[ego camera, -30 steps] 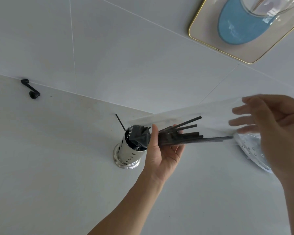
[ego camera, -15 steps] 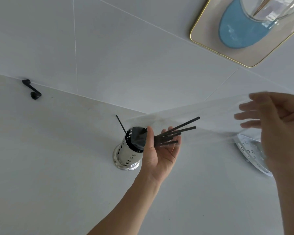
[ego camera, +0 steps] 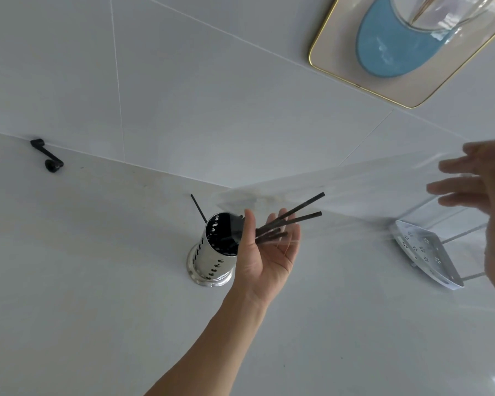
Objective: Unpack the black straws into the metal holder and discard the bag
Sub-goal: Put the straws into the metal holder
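Thin black straws (ego camera: pixel 290 217) fanned, lower ends inside perforated shiny metal holder (ego camera: pixel 212 252). Left hand (ego camera: pixel 266 252) spread, cupping them. Right hand (ego camera: pixel 480 190) blurred, grip on clear bag (ego camera: pixel 369 192) unclear.

The black straws (ego camera: pixel 290 217) are seen as a thin, fanned bundle, slanting down to the left with their lower ends inside the metal holder (ego camera: pixel 212 252) and their upper ends still enclosed by the bag (ego camera: pixel 355 192). The metal holder, a shiny perforated cylinder on a flared base, is stood upright on the white table (ego camera: pixel 97 281), with one lone straw leaning out behind its rim. The clear, long bag is stretched out nearly level from the holder's mouth toward the right, blurred along its length.
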